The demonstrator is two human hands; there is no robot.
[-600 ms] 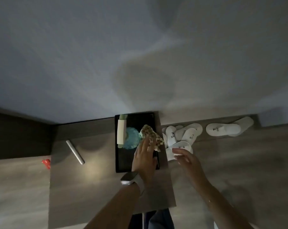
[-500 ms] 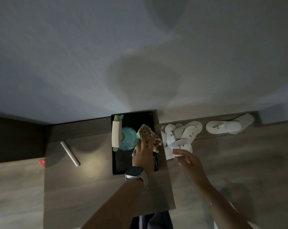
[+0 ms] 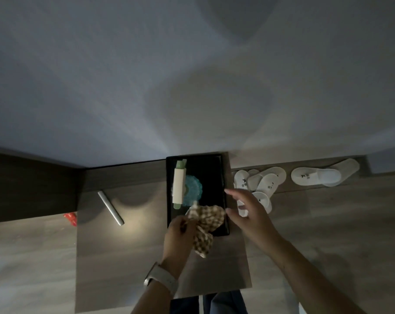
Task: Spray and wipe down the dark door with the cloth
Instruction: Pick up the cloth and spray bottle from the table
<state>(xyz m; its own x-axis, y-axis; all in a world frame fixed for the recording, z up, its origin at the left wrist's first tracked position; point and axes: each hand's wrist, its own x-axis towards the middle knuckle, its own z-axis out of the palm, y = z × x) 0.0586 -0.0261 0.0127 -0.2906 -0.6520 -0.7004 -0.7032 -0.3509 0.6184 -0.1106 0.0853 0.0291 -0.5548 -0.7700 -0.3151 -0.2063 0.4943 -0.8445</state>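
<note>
The left hand [image 3: 180, 232] pinches the brown checked cloth [image 3: 205, 225] low in the middle; lift it clear of the black tray [image 3: 222, 177]; the right hand [image 3: 248, 211], fingers apart and holding nothing, should grab the blue spray bottle with the cream top [image 3: 183, 189].

left hand [image 3: 180, 232] fingers: hidden in cloth [image 3: 205, 223] | forearms: cut off

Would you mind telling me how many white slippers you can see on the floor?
About 7 slippers: a jumbled pile of roughly five beside the black tray, partly behind the right hand, and two overlapping farther right. Others may be hidden in the pile.
</note>
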